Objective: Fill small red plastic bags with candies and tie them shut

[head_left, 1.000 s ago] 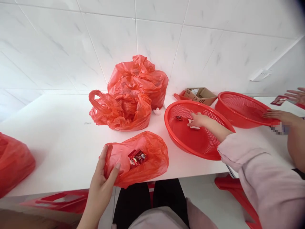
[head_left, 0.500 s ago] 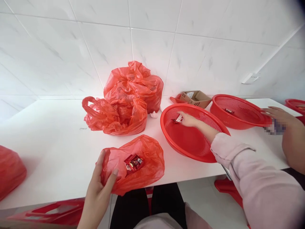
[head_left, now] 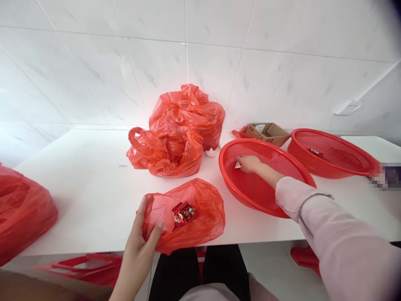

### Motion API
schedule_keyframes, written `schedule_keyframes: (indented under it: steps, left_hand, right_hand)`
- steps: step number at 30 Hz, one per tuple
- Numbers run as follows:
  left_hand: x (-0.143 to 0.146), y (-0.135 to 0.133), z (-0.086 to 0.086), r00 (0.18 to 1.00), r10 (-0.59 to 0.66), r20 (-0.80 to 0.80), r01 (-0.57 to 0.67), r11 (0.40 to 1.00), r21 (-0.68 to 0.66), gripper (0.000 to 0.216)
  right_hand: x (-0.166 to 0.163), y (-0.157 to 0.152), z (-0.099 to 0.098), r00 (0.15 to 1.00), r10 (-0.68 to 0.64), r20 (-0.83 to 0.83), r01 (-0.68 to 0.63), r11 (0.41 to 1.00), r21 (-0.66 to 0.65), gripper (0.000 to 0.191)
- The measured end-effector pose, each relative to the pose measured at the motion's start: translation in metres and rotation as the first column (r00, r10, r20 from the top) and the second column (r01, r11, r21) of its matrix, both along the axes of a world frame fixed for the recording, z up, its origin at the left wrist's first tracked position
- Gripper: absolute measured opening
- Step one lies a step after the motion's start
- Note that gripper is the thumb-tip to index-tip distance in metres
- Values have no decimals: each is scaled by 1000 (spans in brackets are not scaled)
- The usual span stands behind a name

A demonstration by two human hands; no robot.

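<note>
Candy bag point(head_left: 188, 215) partly filled, one small packet point(head_left: 237, 165) left in the near basket point(head_left: 266, 196)
Left hand point(head_left: 140, 242) pinches the bag's mouth; right hand point(head_left: 249, 164) pinches the packet.

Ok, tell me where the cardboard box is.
The cardboard box sits in the head view at the back right of the white table, against the tiled wall, behind the two red baskets.

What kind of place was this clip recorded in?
Probably a plain packing or sorting room rather than a home kitchen: a white tiled wall, a long white table carrying red plastic bags, and shallow red sieve baskets with small wrapped packets, apparently sweets.
</note>
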State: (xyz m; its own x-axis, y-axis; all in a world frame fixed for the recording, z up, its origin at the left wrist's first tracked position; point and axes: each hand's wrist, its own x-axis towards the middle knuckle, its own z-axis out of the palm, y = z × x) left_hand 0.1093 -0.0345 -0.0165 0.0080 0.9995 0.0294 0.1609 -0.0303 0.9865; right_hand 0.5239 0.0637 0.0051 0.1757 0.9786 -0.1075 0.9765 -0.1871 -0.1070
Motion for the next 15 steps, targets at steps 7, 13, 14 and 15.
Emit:
schedule_keyframes:
  steps: [7,13,14,15]
  left_hand:
    - [-2,4,-6,999,-38,13,38,999,-10,70]
    - [2,9,-8,996,-83,-37,84,996,40,71]
    - [-1,9,-8,995,-86,-55,89,995,51,71]
    - [-4,10,-9,993,-90,-77,94,994,59,71]
  right_hand:
    - [-97,-50,70,944,246,-217,-187,947,262,47]
    - [-211,-86,30,627,487,-608,-363,873,326,49]
    - [-220,-84,17,613,462,-640,-340,886,314,48]
    - [-228,-81,6,603,443,-664,-319,896,308,49]
